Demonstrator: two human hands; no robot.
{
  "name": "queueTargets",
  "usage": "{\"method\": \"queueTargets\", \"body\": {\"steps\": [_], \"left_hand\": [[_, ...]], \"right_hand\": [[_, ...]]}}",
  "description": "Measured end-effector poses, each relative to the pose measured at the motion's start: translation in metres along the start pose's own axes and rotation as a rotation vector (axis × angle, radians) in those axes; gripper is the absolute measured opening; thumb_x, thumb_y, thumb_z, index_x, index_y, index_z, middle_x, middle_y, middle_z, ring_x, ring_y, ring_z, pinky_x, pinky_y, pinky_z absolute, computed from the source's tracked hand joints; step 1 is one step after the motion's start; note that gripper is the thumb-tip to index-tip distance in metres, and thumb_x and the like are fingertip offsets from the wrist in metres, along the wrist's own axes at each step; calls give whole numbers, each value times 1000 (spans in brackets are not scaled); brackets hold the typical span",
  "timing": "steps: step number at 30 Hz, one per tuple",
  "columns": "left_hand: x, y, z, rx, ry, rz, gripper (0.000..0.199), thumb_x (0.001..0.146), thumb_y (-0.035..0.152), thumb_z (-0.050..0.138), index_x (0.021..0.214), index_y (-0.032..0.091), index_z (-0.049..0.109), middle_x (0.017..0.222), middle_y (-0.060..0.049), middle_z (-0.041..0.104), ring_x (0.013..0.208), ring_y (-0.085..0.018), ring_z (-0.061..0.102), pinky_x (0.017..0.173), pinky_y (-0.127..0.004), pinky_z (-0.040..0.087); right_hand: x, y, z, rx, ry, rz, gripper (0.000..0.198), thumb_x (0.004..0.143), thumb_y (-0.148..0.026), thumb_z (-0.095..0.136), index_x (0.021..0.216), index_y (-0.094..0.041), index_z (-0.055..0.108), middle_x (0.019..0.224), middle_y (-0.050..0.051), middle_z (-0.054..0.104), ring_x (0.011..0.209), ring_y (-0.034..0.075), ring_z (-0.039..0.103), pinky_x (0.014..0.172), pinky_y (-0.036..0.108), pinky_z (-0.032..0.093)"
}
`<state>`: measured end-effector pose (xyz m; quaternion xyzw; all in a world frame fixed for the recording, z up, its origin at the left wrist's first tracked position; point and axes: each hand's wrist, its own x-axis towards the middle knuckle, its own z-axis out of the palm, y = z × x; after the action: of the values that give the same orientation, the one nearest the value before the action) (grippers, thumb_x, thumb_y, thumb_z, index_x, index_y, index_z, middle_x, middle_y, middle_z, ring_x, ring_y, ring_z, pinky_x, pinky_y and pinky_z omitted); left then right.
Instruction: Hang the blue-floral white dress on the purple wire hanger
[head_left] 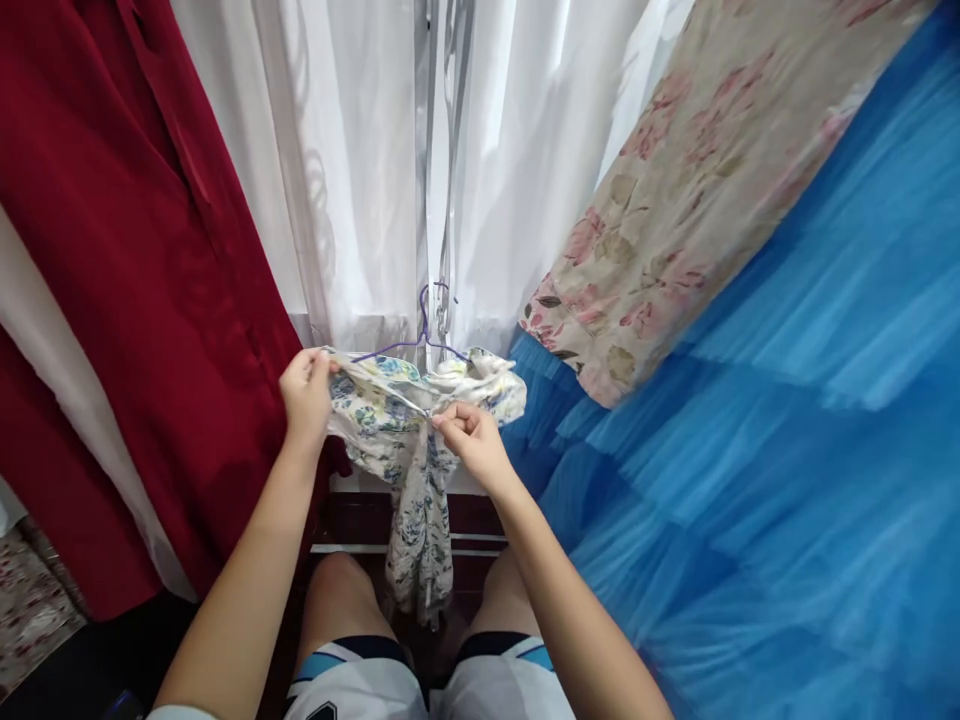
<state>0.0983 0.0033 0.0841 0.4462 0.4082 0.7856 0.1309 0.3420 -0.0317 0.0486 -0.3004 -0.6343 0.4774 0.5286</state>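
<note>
Two Pinches Held One Garment (417, 465)

My left hand (306, 395) had its fingers (324, 362) shut in a tight pinch on the garment's upper edge, near one shoulder. My right hand (474, 440) pinched the front near the middle, thumb and finger together on a bit of cloth, and a pale edge ran straight between both grips. The garment, white with blue flowers, was on a purple hanger (425, 335) in front of me, its narrow lower part dangling between my knees (339, 580). What the hook hung from, I couldn't tell. White curtains (360, 180) stood behind it, red cloth (135, 300) to the left, and pink-flowered cloth (660, 230) and blue ruffles (780, 480) to the right.
</note>
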Motion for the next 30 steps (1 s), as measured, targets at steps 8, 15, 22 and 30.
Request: {"method": "queueTargets", "body": {"steps": [8, 15, 22, 30], "left_hand": [[-57, -84, -38, -86, 155, -571, 28, 70, 40, 65, 69, 17, 48, 56, 6, 46, 47, -8, 44, 50, -21, 36], [-136, -79, -19, -179, -281, -797, 40, 58, 44, 82, 69, 13, 60, 63, 0, 57, 58, -13, 56, 58, -25, 44], [-178, -12, 37, -369, -595, -736, 30, 79, 43, 72, 83, 14, 66, 79, -4, 62, 75, -15, 59, 71, -24, 47], [-187, 38, 44, -278, -767, -329, 59, 85, 40, 69, 138, 28, 46, 129, -9, 60, 124, -24, 52, 108, -37, 36]], "right_hand": [[-26, 11, 11, -26, -47, 97, 27, 80, -36, 64, 65, -20, 48, 47, -9, 37, 42, 7, 27, 44, 22, 19], [-56, 44, -33, -10, 69, 186, 28, 80, -34, 62, 59, -21, 49, 42, -7, 43, 40, 9, 33, 45, 23, 23], [-80, 50, -26, -5, 94, 168, 24, 80, -35, 66, 65, -20, 55, 58, -4, 57, 55, 13, 48, 56, 25, 36], [-114, 7, -22, 401, -119, 387, 48, 84, -64, 58, 95, -18, 70, 93, 9, 72, 86, 23, 66, 77, 33, 49]]}}
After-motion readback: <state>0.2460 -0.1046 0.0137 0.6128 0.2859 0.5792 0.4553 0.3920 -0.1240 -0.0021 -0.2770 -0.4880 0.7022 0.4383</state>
